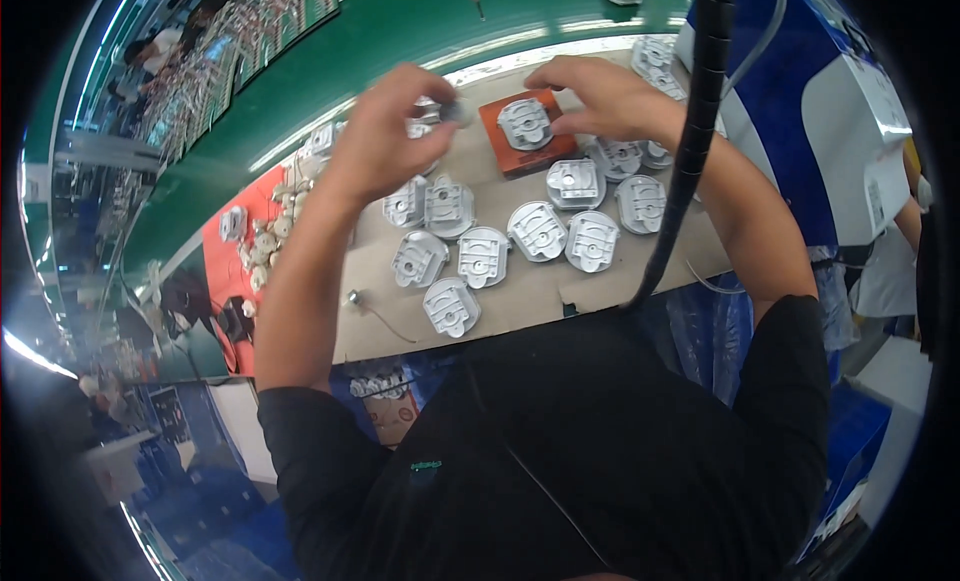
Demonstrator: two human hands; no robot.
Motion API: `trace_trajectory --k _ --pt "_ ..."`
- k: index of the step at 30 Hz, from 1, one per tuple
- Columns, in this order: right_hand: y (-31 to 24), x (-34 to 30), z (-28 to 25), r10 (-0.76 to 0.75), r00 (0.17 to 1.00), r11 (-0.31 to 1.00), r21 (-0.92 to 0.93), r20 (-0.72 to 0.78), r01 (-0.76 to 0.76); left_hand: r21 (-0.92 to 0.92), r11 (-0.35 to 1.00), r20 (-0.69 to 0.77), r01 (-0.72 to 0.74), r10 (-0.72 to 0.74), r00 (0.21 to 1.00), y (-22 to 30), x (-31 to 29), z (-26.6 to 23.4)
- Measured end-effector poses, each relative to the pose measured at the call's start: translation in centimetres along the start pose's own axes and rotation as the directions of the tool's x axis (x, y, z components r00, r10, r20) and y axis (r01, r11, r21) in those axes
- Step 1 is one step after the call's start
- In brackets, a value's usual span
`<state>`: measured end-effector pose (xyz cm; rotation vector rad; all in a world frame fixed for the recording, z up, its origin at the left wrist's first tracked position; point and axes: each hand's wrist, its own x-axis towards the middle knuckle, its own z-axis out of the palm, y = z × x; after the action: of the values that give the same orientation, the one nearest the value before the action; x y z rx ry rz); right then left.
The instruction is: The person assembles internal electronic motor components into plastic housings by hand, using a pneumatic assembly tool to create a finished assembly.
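A black shirt [600, 451] fills the lower part of the view, and from it two bare forearms reach up over a pale surface [520, 291]. On the surface about a dozen grey metal castings [538, 230] are laid out flat in loose rows, close together. One more casting [525, 123] is seated on an orange block [520, 153] near the far edge, and the right hand [600, 96] is curled over its far side, fingers touching it. The left hand [385, 131] is closed narrowly around a small round grey part [457, 111], held just left of the block. A red tray [232, 251] with small pale pieces lies to the left; a green strip [400, 51] runs behind; a black ribbed hose [695, 131] hangs in front.
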<state>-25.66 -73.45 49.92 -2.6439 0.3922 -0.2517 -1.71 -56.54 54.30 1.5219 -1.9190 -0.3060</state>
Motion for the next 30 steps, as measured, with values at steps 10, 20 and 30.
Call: trace_trajectory --k 10,20,30 --pt "0.4 0.3 1.1 0.132 0.986 0.988 0.063 0.105 -0.139 0.079 0.994 0.263 0.07 -0.089 0.961 -0.5 5.3 6.1" --pt "0.0 0.4 -0.1 0.167 0.977 0.98 0.083 0.136 -0.179 0.061 0.997 0.302 0.041 -0.058 0.952 -0.6 5.7 6.9" --pt "-2.3 -0.3 -4.3 0.054 0.912 0.973 0.227 -0.407 0.043 -0.08 0.987 0.116 0.137 -0.128 0.985 -1.8 3.0 7.9"
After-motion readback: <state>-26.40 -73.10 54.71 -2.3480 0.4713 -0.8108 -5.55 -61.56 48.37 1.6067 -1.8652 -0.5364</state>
